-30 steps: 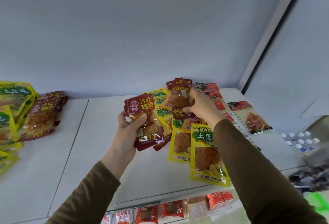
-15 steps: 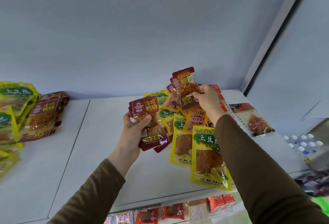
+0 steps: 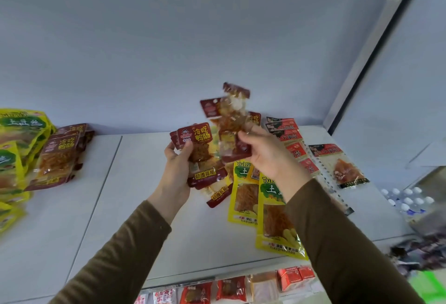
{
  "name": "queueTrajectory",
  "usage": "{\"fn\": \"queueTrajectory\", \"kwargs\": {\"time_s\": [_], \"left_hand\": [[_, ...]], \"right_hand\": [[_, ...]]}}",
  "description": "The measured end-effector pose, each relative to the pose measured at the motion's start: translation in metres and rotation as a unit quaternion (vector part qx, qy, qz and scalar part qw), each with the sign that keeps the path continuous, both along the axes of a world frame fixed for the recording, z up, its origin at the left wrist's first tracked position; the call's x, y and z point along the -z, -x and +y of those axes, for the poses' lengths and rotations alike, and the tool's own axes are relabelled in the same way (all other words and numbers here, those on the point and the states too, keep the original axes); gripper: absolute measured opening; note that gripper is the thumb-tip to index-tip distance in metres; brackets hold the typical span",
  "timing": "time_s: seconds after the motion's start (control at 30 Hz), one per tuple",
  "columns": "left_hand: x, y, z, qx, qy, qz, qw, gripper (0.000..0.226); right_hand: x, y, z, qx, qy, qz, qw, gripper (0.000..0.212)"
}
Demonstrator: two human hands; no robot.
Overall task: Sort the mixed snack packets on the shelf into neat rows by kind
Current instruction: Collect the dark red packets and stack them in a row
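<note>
Right hand [image 3: 268, 156] has lifted two dark-red duck-intestine packets [image 3: 230, 125] clear of the mixed pile, pinching them; left hand [image 3: 177, 166] grips matching stack [image 3: 200, 158], ready to merge.

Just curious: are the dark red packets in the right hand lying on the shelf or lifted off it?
Lifted. The right hand pinches the dark red packets by their lower end, and they stand up in the air above the shelf.

"冷吃鸭肠" on maroon packet [image 3: 196, 134]
</note>
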State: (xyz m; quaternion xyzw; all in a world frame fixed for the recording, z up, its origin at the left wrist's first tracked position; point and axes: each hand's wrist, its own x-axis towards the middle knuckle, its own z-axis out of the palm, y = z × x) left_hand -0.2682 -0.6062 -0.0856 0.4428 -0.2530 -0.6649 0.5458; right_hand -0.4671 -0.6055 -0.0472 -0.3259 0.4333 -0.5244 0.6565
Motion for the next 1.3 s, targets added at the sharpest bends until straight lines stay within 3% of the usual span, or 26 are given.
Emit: {"fn": "queueTrajectory", "kwargs": {"time_s": [0.13, 0.23, 0.37, 0.47, 0.53, 0.6, 0.73, 0.83, 0.9, 0.97, 1.03, 1.1, 1.17, 1.3], "left_hand": [[-0.015, 0.001, 0.002, 0.010, 0.011, 0.013, 1.000, 0.094], [-0.013, 0.002, 0.001, 0.015, 0.015, -0.036, 0.999, 0.090], [-0.009, -0.004, -0.003, -0.016, 0.001, -0.051, 0.999, 0.086], [-0.005, -0.011, -0.006, -0.027, -0.001, -0.032, 0.999, 0.084], [-0.003, -0.013, -0.005, -0.017, 0.000, -0.029, 0.999, 0.085], [-0.003, -0.013, -0.003, -0.008, -0.007, -0.028, 1.000, 0.085], [-0.001, -0.010, -0.002, -0.001, -0.008, -0.032, 0.999, 0.084], [0.001, -0.011, -0.005, 0.000, -0.003, -0.037, 0.999, 0.084], [0.001, -0.013, -0.007, 0.001, -0.004, -0.038, 0.999, 0.084], [0.002, -0.017, -0.011, -0.001, -0.001, -0.025, 1.000, 0.084], [0.002, -0.023, -0.016, -0.006, -0.001, -0.021, 1.000, 0.083], [0.002, -0.030, -0.022, -0.011, -0.005, -0.033, 0.999, 0.081], [0.001, -0.040, -0.027, -0.021, -0.005, -0.041, 0.999, 0.080], [-0.002, -0.060, -0.035, -0.044, 0.000, -0.051, 0.998, 0.070]], "right_hand": [[0.023, -0.039, 0.011, 0.022, 0.002, 0.124, 0.992, 0.027], [0.028, -0.061, 0.016, 0.048, 0.034, 0.222, 0.973, 0.035], [0.027, -0.059, 0.015, -0.008, 0.087, 0.363, 0.927, 0.035], [0.017, -0.029, -0.006, 0.032, 0.147, 0.477, 0.866, 0.039], [0.014, -0.003, -0.034, 0.118, 0.153, 0.592, 0.783, 0.045], [0.020, 0.017, -0.064, 0.123, 0.103, 0.687, 0.709, 0.059], [0.034, 0.024, -0.094, 0.059, 0.026, 0.763, 0.643, 0.086], [0.044, 0.024, -0.102, 0.090, 0.058, 0.787, 0.608, 0.081], [0.044, 0.025, -0.105, 0.114, 0.095, 0.752, 0.642, 0.057], [0.030, 0.020, -0.101, 0.123, 0.113, 0.681, 0.713, 0.030], [0.009, 0.008, -0.091, 0.126, 0.136, 0.600, 0.778, 0.019], [-0.013, -0.014, -0.074, 0.105, 0.145, 0.468, 0.865, 0.014], [-0.023, -0.041, -0.058, 0.020, 0.098, 0.302, 0.948, 0.011], [-0.004, -0.096, -0.041, -0.060, 0.030, 0.153, 0.986, 0.013]]}}
